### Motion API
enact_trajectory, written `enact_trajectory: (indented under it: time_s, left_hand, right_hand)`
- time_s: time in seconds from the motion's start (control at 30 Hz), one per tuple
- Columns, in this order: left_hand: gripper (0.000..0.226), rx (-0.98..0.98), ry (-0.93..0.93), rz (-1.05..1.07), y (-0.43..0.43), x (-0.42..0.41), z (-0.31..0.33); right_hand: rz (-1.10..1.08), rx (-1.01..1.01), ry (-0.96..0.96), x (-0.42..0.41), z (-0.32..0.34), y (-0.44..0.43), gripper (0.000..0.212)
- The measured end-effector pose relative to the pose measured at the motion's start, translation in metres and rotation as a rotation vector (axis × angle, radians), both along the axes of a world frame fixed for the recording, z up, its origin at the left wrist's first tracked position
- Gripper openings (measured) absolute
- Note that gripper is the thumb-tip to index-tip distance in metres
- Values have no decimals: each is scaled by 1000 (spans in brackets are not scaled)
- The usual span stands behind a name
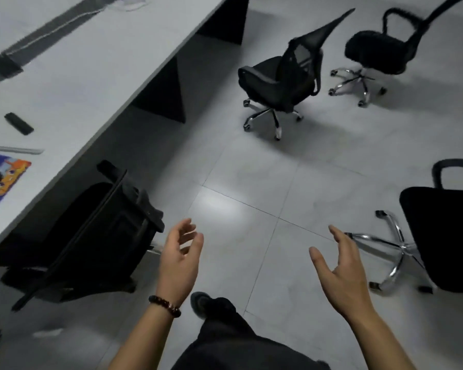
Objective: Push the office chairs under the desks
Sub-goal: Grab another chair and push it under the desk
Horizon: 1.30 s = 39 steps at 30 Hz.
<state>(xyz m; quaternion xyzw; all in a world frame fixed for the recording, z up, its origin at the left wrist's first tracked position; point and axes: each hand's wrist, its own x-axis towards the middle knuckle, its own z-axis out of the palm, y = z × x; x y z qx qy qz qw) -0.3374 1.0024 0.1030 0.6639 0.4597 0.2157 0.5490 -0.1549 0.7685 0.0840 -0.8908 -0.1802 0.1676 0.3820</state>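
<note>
The desk ran along my left. One chair sat tucked partly under its near edge, just left of my left hand. Ahead, out on the floor and apart from the desk, stood a second chair, with a third beside it to the right. A fourth chair stood right of my right hand.

The chairs are black with shiny silver legs, the desk is white, and the floor is grey.
</note>
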Motion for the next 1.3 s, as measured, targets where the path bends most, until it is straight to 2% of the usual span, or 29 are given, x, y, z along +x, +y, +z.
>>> enact_trajectory:
  time_s: [0.1, 0.37, 0.67, 0.83, 0.97, 1.1, 1.3]
  left_hand:
    - [31, 51, -24, -109, -71, 34, 5]
    - [36, 56, -2, -314, -303, 86, -9]
    - [36, 109, 46, -505, -436, 201, -7]
    - [37, 78, 61, -556, -495, 301, -34]
    - [35, 36, 73, -605, -544, 413, -56]
    - [31, 22, 13, -691, -599, 535, -34]
    - [39, 53, -75, -855, -666, 688, 9]
  right_hand:
    - [-120, 67, 11, 2, -2, -79, 61]
    - [-313, 67, 43, 9, -7, -314, 62]
    - [-504, 109, 83, 78, -11, -462, 62]
    - [-540, 93, 114, 164, -36, -517, 63]
    - [-553, 64, 94, 266, -37, -569, 63]
    - [-603, 49, 41, 368, -4, -631, 63]
    - [-722, 83, -122, 494, 24, -709, 70]
